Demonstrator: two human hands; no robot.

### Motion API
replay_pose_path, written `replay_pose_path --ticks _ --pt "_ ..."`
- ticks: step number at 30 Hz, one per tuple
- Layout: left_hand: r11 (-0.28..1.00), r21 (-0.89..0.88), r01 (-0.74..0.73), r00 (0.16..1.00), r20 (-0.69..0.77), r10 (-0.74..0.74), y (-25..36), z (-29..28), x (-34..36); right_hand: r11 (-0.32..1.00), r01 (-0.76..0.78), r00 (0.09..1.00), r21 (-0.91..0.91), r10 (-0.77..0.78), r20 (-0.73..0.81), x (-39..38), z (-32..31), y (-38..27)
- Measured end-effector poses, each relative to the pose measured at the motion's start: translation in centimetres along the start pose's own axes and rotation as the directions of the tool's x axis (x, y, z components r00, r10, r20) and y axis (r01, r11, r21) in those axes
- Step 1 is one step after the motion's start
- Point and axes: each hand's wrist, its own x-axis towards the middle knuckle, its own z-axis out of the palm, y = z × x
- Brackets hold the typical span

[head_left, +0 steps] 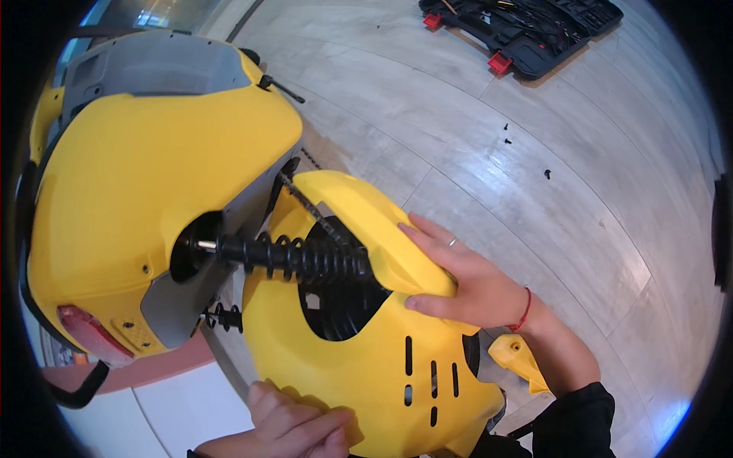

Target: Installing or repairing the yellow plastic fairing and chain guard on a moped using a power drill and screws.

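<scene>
- The left hand, fingers loosely bent, is at the near left edge of the yellow cover; whether it grips, I cannot tell.
- The cover lies between both hands, with slots toward its near right corner and a large dark opening farther back.
- The right hand is partly closed around the cover's raised right edge, thumb on the near side, fingers beyond.
- A small yellow piece rests on the floor, just off the cover's right edge.
- A black coil spring runs from the opening to the yellow-and-grey body at left.
- Small dark screws lie farther off on the floor.
- Toward its far side sits an open black case.
</scene>
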Motion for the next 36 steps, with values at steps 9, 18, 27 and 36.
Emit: replay_pose_path --ticks 9,18,27,36 --pt "0.996 -0.089 -0.029 0.993 0.113 0.039 0.0 0.0 1.4 0.999 -0.013 0.997 0.03 0.016 -0.08 -0.5 0.3 0.7" --pt "0.989 -0.03 0.144 0.973 0.185 -0.136 -0.3 -0.9 -0.9 0.988 -0.034 0.994 0.149 0.048 -0.093 1.3 0.1 2.0" --pt "0.993 -0.078 0.087 0.986 0.146 -0.075 -0.5 -0.9 -0.3 0.844 -0.273 0.949 0.463 0.314 -0.012 1.8 -1.4 0.4" --pt "0.996 -0.09 -0.013 1.0 -0.015 0.012 -0.2 0.4 -0.1 0.857 -0.259 0.957 0.446 0.289 0.001 1.1 -1.9 0.9"
